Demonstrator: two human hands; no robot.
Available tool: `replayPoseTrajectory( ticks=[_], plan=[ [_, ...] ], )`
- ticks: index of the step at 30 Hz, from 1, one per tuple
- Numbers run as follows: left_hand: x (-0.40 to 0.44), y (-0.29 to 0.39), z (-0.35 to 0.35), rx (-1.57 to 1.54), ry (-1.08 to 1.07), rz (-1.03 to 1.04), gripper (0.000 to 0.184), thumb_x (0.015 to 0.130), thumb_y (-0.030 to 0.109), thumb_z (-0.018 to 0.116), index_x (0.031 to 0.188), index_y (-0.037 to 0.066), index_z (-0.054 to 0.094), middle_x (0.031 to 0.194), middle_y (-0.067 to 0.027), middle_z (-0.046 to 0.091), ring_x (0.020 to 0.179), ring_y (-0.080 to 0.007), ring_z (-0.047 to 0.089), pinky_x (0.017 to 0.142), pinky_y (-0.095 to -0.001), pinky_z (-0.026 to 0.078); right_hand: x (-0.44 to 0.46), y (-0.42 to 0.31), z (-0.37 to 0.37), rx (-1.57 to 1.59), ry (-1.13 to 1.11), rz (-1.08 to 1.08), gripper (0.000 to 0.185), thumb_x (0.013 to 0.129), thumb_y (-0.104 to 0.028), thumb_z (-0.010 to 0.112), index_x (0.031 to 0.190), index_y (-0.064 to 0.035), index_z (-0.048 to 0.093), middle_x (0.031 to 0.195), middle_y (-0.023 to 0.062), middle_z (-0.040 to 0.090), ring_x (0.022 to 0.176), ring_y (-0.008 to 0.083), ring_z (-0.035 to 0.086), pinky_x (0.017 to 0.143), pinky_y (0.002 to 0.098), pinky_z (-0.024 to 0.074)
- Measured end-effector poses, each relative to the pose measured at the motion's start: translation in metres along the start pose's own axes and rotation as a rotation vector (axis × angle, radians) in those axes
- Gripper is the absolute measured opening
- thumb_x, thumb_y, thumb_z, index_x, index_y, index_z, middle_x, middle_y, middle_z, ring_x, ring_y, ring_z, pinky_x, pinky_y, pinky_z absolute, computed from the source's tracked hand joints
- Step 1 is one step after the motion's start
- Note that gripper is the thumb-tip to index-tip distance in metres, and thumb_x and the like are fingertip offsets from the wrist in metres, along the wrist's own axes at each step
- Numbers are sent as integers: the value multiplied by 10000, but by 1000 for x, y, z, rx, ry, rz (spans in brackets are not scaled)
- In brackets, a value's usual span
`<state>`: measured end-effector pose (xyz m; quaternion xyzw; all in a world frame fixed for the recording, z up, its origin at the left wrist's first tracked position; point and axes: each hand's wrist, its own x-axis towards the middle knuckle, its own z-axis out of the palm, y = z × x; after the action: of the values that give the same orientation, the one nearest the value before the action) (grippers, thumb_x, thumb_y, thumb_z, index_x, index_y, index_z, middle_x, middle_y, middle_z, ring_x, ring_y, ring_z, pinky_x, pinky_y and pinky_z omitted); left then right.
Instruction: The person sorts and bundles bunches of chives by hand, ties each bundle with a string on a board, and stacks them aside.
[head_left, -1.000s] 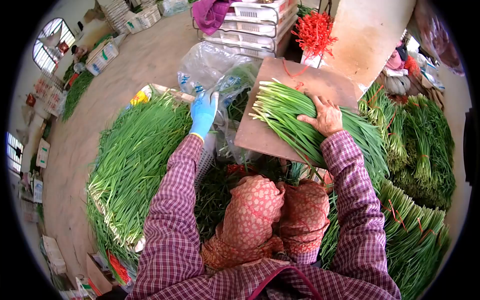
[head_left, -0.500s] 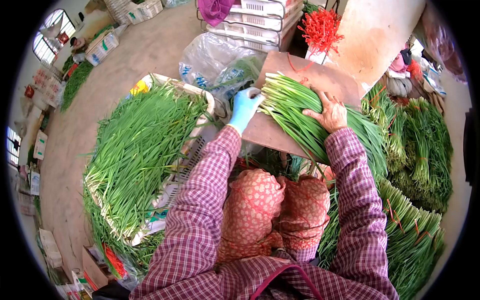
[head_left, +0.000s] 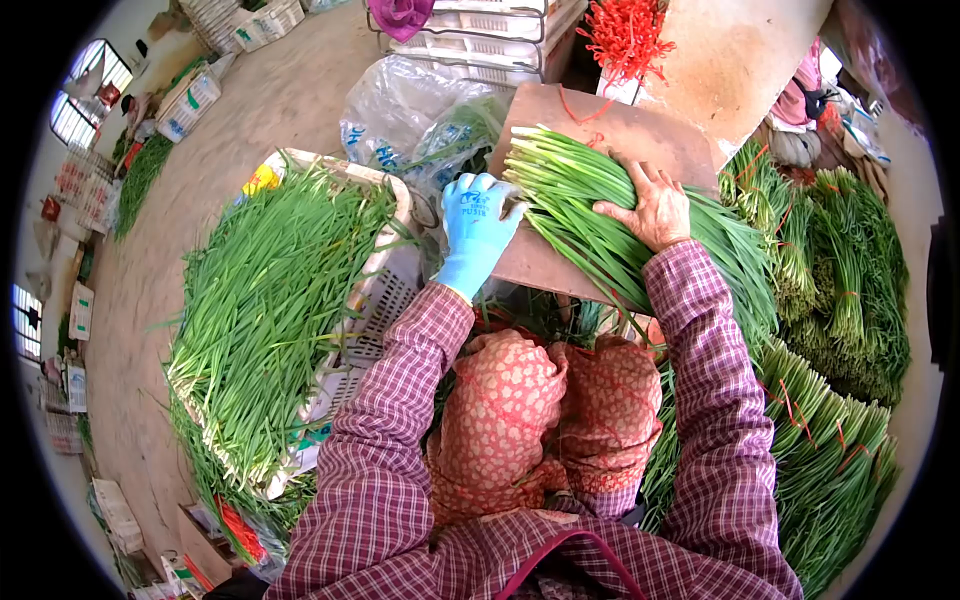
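In the head view, the bunch (head_left: 575, 185) lies across a board (head_left: 555, 105) in front of the person, its pale ends to the left and its leaves spilling over the right edge. The bare right hand (head_left: 655, 208) rests flat on the stems, fingers spread, apparently to hold them together. The blue-gloved left hand (head_left: 478, 228) is at the pale ends, thumb and forefinger apart; whether it pinches any stem I cannot tell. That position would suit evening the ends. Loose greens (head_left: 275, 300) heap over a crate (head_left: 398, 205) on the left, seemingly within easy reach. Red ties (head_left: 628, 45) hang beyond the board, probably for handiness, and tied bundles (head_left: 845, 290) lie to the right, apart from the loose ones.
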<state>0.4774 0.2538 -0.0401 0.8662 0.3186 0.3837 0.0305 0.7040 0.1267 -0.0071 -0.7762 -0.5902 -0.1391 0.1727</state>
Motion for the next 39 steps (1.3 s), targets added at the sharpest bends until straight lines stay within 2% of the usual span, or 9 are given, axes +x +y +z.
replayPoseTrajectory(
  ticks=[2,7,12,18,29,32,35,37,39],
  plan=[
    [-1,-2,5,40,-144,29,176,719,317,741,810,169,714,883,-5,603,942,-221,526,865,-397,389,-3,0,0,-3,7,-12,835,681,-732,600,1356,-258,465,1077,126,585,1048,336,567,896,480,430],
    [-1,1,9,34,-154,52,173,703,311,745,816,182,722,855,-13,568,950,-225,512,855,-395,394,-7,-3,-5,-7,1,-64,954,616,-766,623,1392,-246,426,1136,136,562,1078,348,546,927,491,398],
    [0,2,15,66,-152,94,146,725,285,716,777,150,693,839,-22,568,930,-236,514,842,-391,408,-15,-12,-10,-73,-60,-71,1131,469,-727,735,1431,-269,354,1271,109,489,1180,337,482,965,567,347],
    [0,0,17,40,-136,99,189,712,279,719,811,122,682,837,-24,571,910,-241,516,830,-404,412,-14,-12,-9,-35,-57,-34,1125,457,-660,784,1425,-276,359,1269,96,503,1163,336,499,976,542,359],
    [0,5,23,73,-68,94,143,717,243,694,780,123,647,817,-31,576,893,-245,526,792,-410,430,-14,-9,-7,-20,-24,-48,1089,466,-656,774,1409,-276,384,1222,88,533,1136,324,516,946,493,390],
    [3,-6,22,234,-26,-27,184,763,246,642,871,100,609,838,-76,600,867,-275,556,761,-450,448,-15,-8,-7,-19,-14,-52,1087,465,-664,766,1407,-278,385,1212,84,536,1131,318,520,940,484,395],
    [3,-43,21,154,122,-212,176,833,242,605,907,83,594,807,-122,630,744,-299,598,702,-454,481,-14,-8,-5,-19,-8,-50,1086,462,-668,763,1405,-283,387,1205,83,538,1126,316,525,936,479,398],
    [12,-54,-12,-106,71,-577,132,873,185,558,900,61,594,800,-109,624,720,-263,611,634,-402,487,-14,-7,-4,-13,3,-53,1086,460,-669,763,1404,-287,388,1202,83,539,1124,316,527,936,478,399],
    [9,-97,-25,-848,264,-827,123,912,142,508,912,47,587,813,-90,631,726,-208,612,650,-347,505,-14,-7,-4,-13,2,-46,1084,457,-668,765,1402,-289,391,1202,84,539,1120,321,529,935,476,400]
  ],
)
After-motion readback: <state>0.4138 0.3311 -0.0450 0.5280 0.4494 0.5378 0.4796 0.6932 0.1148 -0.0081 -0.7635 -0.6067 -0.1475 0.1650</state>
